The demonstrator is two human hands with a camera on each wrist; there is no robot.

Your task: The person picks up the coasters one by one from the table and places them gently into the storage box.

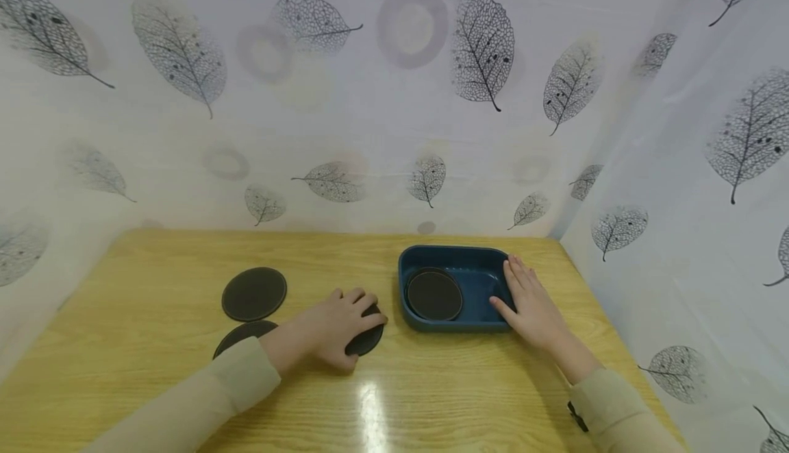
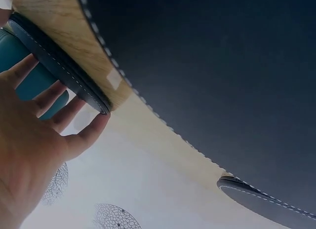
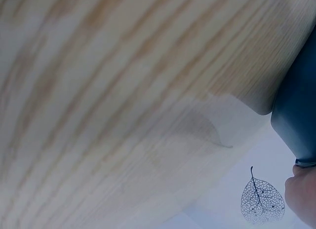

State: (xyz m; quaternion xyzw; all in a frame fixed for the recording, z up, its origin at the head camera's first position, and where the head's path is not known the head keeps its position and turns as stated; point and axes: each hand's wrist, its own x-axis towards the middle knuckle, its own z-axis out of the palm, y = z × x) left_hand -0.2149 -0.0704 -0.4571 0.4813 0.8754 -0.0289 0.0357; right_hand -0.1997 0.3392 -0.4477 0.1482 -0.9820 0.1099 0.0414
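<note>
My left hand (image 1: 344, 326) grips a round black coaster (image 1: 368, 333) by its edge, with the fingers spread along the far side and the thumb at the near side. White stitching along the rim of this coaster (image 2: 59, 66) shows in the left wrist view. On the right side of a blue rectangular tub (image 1: 456, 326) rests my right hand (image 1: 535, 305); its fingers lie straight over the rim and its thumb reaches inside. Another black coaster (image 1: 434, 294) lies in the left part of the tub. The right wrist view catches only a fingertip (image 3: 302, 194) at the tub's rim.
Left of my left hand, one black coaster (image 1: 254, 293) lies on the wooden table (image 1: 154, 302). A second coaster (image 1: 243, 333) sits nearer, partly hidden by my sleeve. Leaf-patterned cloth (image 1: 345, 110) rises behind the table and along its right side.
</note>
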